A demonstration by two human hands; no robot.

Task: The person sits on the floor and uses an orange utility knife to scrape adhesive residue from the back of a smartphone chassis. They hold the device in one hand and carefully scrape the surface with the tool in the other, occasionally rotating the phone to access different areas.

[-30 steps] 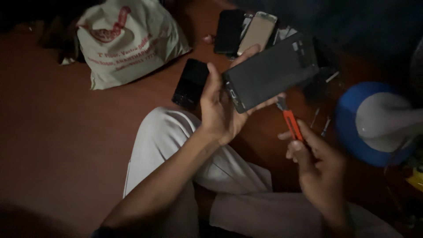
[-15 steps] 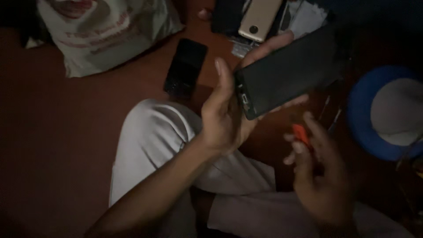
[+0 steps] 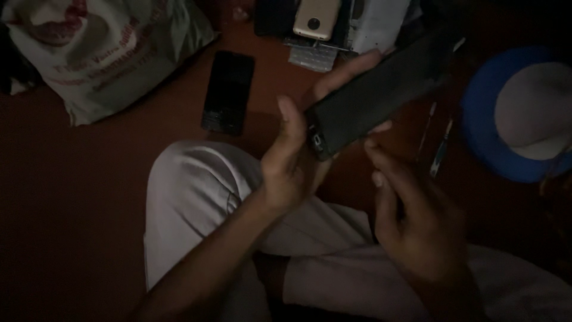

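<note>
Left hand [image 3: 293,161] is raised above the lap with the palm turned inward, and a dark smartphone [image 3: 372,95] is grasped in it: the thumb is pressed along the phone's near short end, while the fingers are wrapped round the far edge. The phone is held tilted, its lower end with a small port facing the camera and its upper end angled up and away to the right of that hand. Just below and to the right of the phone, the right hand [image 3: 417,217] is seen from the back, fingers curled loosely, its fingertips close under the phone's lower edge; whether anything is held inside it cannot be told in the dim light. Beneath both hands, bent knees in pale trousers [image 3: 196,197] are seen. On the reddish-brown floor [image 3: 89,197], beyond the left hand, a black keypad phone [image 3: 227,90] is laid flat, and farther off a gold-backed phone [image 3: 316,18] is set among other dark devices. Far to the left of the left hand, a pale printed bag [image 3: 101,53] is lying. To the right of the right hand, thin tools [image 3: 441,152] are laid beside a blue and white round object [image 3: 524,113]
</note>
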